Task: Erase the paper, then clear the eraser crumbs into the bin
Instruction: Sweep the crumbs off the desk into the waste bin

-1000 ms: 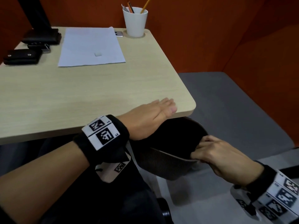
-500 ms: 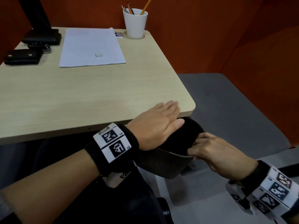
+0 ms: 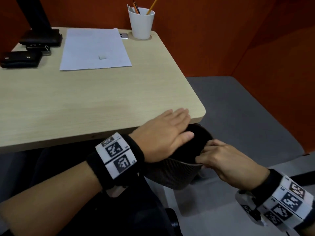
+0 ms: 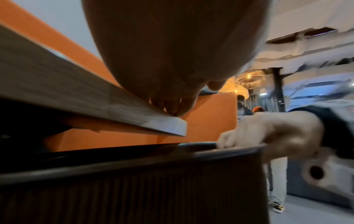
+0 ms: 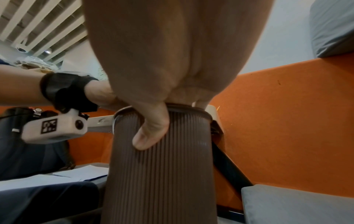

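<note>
A dark ribbed bin (image 3: 175,174) hangs just under the near right corner of the wooden desk (image 3: 102,103). My right hand (image 3: 219,159) grips its rim, thumb outside on the ribbed wall (image 5: 151,136), fingers inside. My left hand (image 3: 167,133) lies flat with straight fingers at the desk's edge, partly over the bin's mouth; its fingertips (image 4: 172,107) touch the tabletop edge. The white paper (image 3: 93,48) lies at the back of the desk with a small white eraser (image 3: 102,57) on it. No crumbs are discernible.
A white cup (image 3: 141,23) with pencils stands at the back right corner. A black pouch (image 3: 20,59), keys and a black stand base (image 3: 40,36) sit at the back left. Orange partition walls enclose the desk; a grey seat (image 3: 238,108) lies to the right.
My left hand has slid right and toward me along the desk's edge, over the bin's mouth. The bin has come slightly closer under the corner, still held by my right hand.
</note>
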{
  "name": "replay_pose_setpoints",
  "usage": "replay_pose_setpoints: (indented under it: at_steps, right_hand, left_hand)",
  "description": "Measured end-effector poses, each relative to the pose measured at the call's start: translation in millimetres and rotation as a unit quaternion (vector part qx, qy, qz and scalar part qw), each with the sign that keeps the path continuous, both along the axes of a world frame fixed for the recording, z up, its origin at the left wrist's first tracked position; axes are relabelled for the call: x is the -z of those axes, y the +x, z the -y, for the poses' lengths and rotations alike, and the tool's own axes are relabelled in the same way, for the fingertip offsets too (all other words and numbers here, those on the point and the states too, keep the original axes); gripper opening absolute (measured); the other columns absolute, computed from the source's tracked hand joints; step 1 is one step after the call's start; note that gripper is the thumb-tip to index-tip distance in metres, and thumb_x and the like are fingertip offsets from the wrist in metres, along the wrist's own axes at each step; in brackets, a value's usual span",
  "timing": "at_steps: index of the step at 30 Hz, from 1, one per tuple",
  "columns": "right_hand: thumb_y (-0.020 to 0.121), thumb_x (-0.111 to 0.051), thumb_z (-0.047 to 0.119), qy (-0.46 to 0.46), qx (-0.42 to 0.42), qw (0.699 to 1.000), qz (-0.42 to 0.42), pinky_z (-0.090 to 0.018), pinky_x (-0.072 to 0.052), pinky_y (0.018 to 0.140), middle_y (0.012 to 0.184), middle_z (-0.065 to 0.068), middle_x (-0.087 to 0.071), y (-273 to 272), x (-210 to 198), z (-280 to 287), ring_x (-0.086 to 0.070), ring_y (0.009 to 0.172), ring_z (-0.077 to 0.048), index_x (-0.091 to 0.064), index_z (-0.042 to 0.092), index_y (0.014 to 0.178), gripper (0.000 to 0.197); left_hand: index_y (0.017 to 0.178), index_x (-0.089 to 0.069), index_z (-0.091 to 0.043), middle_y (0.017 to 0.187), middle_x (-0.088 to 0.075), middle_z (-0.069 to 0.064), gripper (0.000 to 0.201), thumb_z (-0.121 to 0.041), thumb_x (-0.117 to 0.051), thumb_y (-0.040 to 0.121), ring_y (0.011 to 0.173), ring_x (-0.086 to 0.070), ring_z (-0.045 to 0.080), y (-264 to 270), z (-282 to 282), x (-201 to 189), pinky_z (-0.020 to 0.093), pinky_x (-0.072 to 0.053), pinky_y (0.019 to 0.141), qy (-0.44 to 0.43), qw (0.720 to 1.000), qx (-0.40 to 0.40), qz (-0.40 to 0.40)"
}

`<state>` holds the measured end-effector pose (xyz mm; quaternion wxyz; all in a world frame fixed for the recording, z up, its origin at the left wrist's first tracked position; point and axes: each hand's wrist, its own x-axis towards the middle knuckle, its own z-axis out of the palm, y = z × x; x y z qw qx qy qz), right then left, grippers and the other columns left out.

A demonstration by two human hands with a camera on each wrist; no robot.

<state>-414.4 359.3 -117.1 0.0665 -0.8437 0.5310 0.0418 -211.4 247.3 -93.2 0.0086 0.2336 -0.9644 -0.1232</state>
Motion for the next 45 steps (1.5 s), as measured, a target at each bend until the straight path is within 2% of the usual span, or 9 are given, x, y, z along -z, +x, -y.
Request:
replay_pose_setpoints:
  at_steps: [8,13,18,23,28,31,35,41,45]
  right_hand:
    - [0.086,-0.049,0.02,-0.003,0.0,1.0,-0.005,-0.021,-0.035,0.09,0.076,0.014,-0.059,-1.2,-2.3,-0.8,-0.054,0.078,-0.007,-0.056,0.03,0.079,0.014]
    - [0.082,-0.056,0.018,-0.01,0.008,1.0,-0.007,-0.021,-0.034,0.085,0.073,0.013,-0.058,0.0,-3.1,1.0,-0.053,0.074,-0.009,-0.053,0.03,0.074,0.014]
    - [0.083,-0.054,0.018,-0.001,0.004,1.0,-0.019,-0.017,-0.03,0.088,0.077,0.013,-0.061,1.6,-3.1,1.6,-0.055,0.079,-0.009,-0.057,0.03,0.08,0.013]
    - [0.084,-0.043,0.024,-0.002,0.004,1.0,-0.004,-0.022,-0.035,0.087,0.076,0.013,-0.059,2.7,-5.1,2.2,-0.056,0.079,-0.011,-0.051,0.03,0.076,0.014]
    - [0.084,-0.059,0.014,-0.005,0.008,1.0,-0.011,-0.022,-0.035,0.087,0.075,0.013,-0.058,2.3,-3.9,2.0,-0.054,0.077,-0.01,-0.055,0.029,0.077,0.017]
    - [0.081,-0.06,0.013,-0.008,0.003,1.0,-0.008,-0.02,-0.033,0.087,0.073,0.014,-0.055,2.2,-4.7,3.2,-0.053,0.076,-0.008,-0.052,0.03,0.076,0.019]
    - [0.083,-0.057,0.018,-0.005,0.002,1.0,-0.001,-0.019,-0.033,0.086,0.075,0.013,-0.058,1.8,-4.3,5.5,-0.054,0.078,-0.011,-0.055,0.03,0.079,0.013]
    - [0.084,-0.054,0.016,0.0,0.008,1.0,0.001,-0.023,-0.036,0.087,0.074,0.012,-0.057,4.1,-7.1,6.6,-0.054,0.077,-0.011,-0.052,0.029,0.077,0.015]
    - [0.082,-0.046,0.02,-0.006,0.01,1.0,0.001,-0.02,-0.033,0.082,0.071,0.013,-0.057,3.5,-6.6,8.4,-0.053,0.073,-0.011,-0.053,0.029,0.075,0.014]
  left_hand:
    - [0.154,-0.001,-0.012,0.162,0.003,0.007,0.088,-0.065,0.006,0.083,0.149,0.008,0.02,10.4,12.2,5.0,0.036,0.002,0.121,-0.063,0.99,-0.128,0.013]
    - [0.154,-0.01,-0.013,0.162,-0.002,0.001,0.078,-0.059,-0.008,0.091,0.149,0.006,0.011,-2.3,-15.6,-2.0,0.03,0.004,0.121,-0.004,0.999,0.045,-0.022]
    - [0.154,-0.002,-0.011,0.162,0.002,0.008,0.083,-0.065,-0.002,0.091,0.149,0.008,0.022,1.5,13.9,0.6,0.04,0.002,0.121,-0.073,0.986,-0.147,0.019]
    - [0.154,-0.015,-0.016,0.162,-0.007,-0.003,0.066,-0.052,-0.021,0.099,0.148,0.002,0.009,-4.7,-9.0,-9.2,0.029,0.002,0.12,0.054,0.995,0.066,-0.06]
    - [0.154,0.0,-0.017,0.162,0.006,0.006,0.087,-0.071,0.0,0.086,0.149,0.011,0.024,5.6,31.8,-4.6,0.043,0.003,0.12,-0.032,0.977,-0.21,0.028]
    - [0.154,-0.001,-0.015,0.162,0.004,0.005,0.091,-0.073,0.002,0.084,0.149,0.009,0.022,2.8,16.1,0.8,0.041,0.004,0.121,-0.025,0.994,-0.093,0.055]
    - [0.148,-0.033,-0.016,0.146,-0.033,-0.016,0.056,-0.045,-0.024,0.1,0.136,-0.024,-0.003,0.7,0.4,-27.1,0.003,-0.011,0.107,0.274,0.952,-0.004,-0.138]
    - [0.153,-0.008,-0.006,0.162,-0.003,0.01,0.082,-0.063,-0.006,0.093,0.149,0.004,0.024,-10.3,24.5,-10.5,0.037,0.002,0.12,-0.006,0.992,-0.115,0.048]
    - [0.148,-0.032,-0.012,0.157,-0.028,-0.002,0.057,-0.044,-0.025,0.101,0.144,-0.016,0.004,-13.1,-11.9,-23.2,0.015,-0.005,0.116,0.251,0.964,0.02,-0.089]
